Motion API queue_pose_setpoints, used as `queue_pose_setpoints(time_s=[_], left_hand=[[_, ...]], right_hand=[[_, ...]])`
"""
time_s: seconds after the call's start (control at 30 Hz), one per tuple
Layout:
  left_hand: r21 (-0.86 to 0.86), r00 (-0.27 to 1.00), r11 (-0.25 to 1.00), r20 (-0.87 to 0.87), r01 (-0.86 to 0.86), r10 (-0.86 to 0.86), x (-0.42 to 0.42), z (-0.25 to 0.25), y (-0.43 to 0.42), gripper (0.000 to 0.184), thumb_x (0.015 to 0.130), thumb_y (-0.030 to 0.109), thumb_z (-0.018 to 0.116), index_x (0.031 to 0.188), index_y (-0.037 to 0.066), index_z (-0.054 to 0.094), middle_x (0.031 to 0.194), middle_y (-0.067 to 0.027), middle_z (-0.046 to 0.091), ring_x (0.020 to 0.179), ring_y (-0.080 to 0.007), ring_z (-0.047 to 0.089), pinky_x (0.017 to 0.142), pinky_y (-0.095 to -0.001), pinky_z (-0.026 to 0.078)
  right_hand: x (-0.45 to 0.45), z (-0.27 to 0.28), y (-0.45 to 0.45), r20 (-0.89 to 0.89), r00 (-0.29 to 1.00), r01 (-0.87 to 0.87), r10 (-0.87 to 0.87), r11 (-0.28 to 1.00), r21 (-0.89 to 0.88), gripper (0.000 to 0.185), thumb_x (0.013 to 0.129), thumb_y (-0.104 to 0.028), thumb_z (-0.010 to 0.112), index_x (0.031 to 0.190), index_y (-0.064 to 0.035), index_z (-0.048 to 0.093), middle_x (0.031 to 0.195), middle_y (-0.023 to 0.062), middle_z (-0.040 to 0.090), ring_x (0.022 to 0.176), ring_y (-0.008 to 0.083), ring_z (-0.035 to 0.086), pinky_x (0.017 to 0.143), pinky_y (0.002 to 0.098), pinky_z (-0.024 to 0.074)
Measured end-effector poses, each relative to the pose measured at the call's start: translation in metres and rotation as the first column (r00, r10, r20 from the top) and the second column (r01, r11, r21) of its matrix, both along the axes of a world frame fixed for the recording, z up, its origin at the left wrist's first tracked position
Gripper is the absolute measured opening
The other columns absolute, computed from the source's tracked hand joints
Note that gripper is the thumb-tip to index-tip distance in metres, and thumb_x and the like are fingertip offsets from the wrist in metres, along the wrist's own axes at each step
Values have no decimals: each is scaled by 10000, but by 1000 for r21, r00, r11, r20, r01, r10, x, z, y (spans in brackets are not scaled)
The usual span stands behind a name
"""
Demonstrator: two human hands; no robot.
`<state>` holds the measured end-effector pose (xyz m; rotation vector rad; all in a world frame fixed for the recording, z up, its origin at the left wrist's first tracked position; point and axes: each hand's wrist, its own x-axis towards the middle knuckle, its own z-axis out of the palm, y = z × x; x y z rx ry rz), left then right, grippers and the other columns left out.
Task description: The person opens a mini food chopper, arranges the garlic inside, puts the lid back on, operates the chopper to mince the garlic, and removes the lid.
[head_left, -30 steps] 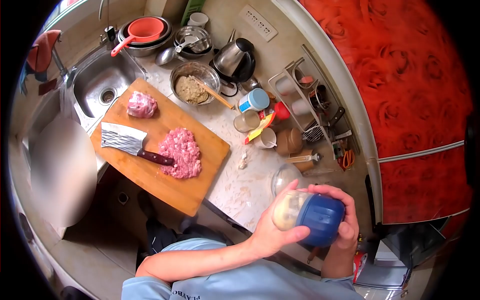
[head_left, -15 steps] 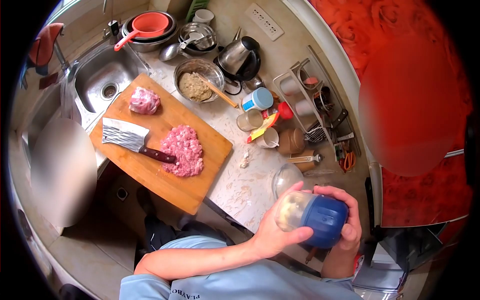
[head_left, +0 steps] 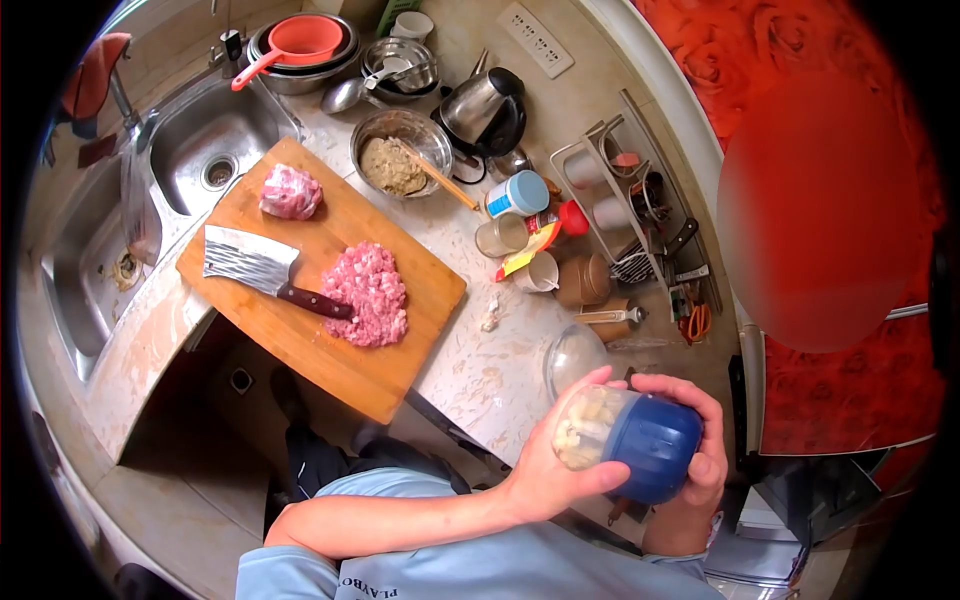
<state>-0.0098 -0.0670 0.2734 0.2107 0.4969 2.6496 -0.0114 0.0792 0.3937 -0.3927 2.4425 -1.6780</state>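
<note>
A small mini chopper (head_left: 655, 445), with a blue motor body and a clear cup, is held sideways above the counter's front edge. Pale pieces that look like garlic cloves (head_left: 584, 425) show through the cup. My left hand (head_left: 540, 475) is closed around the cup end, thumb along its near side. Around the blue end wraps my right hand (head_left: 706, 450), fingers over the far side. Just behind the cup, a clear dome-shaped cover or bowl (head_left: 574, 352) sits on the counter. White scraps (head_left: 490, 315) lie farther left.
On a wooden board (head_left: 290, 340) rest a cleaver (head_left: 250, 262), minced meat (head_left: 368, 290) and a meat lump (head_left: 290, 192). Behind stand a bowl of paste (head_left: 394, 165) with chopsticks, a kettle (head_left: 480, 108), jars and a utensil rack (head_left: 625, 190). At left is a double sink (head_left: 215, 135).
The pieces in the cup were blurred together before and now appear distinct. Both hands keep their hold on the chopper, almost in place. The view has shifted slightly.
</note>
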Motion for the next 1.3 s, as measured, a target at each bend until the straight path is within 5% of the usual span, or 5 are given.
queue_pose_setpoints(time_s=[0.63, 0.7, 1.03, 1.2, 1.3], left_hand=[[-31, 1000, 1000, -2, -1, 1, 7, 2, -3, 1117, 765, 519, 841, 1555, -12, 256, 1450, -130, 495, 1343, -227, 476, 1150, -379, 350], [131, 991, 991, 129, 16, -33, 5, 3, 0, 953, 826, 292, 841, 1555, 42, 281, 1391, -94, 523, 1283, -190, 505, 1099, -346, 403], [-107, 1000, 994, -20, -19, 17, -62, 60, -28, 931, 863, 777, 555, 1484, 97, 415, 1434, -84, 521, 1353, -224, 461, 1162, -428, 320], [-44, 995, 994, 15, -96, 97, -83, 79, -33, 835, 878, 774, 516, 1448, 165, 492, 1394, -61, 591, 1252, -238, 569, 1013, -408, 465], [4, 997, 997, 21, -75, 75, -88, 87, -46, 786, 883, 757, 520, 1464, 228, 486, 1422, -46, 575, 1254, -265, 572, 997, -422, 476]], right_hand=[[0, 7, -3, -101, 995, 1, 17, 983, 184, 686, 955, -552, 523, 1382, -19, 467, 1360, 262, 543, 1245, 370, 558, 1191, 549, 221], [-6, 13, -3, 42, 998, 44, -54, 978, 202, 738, 945, -550, 534, 1401, 24, 447, 1357, 246, 549, 1251, 337, 555, 1158, 488, 316], [-85, 55, -27, 11, 989, -149, 149, 989, 17, 441, 1018, -194, 431, 1397, 25, 483, 1244, 84, 600, 1163, 141, 551, 1044, 281, 412], [-116, 73, -43, -80, 972, -218, 222, 974, 54, 410, 1012, -224, 470, 1308, 46, 560, 1226, 119, 649, 1117, 160, 634, 1016, 288, 472], [-140, 85, -42, -450, 773, -301, 448, 883, 361, 331, 1013, -291, 514, 1145, -25, 660, 1100, 86, 667, 993, 199, 606, 894, 320, 471]])
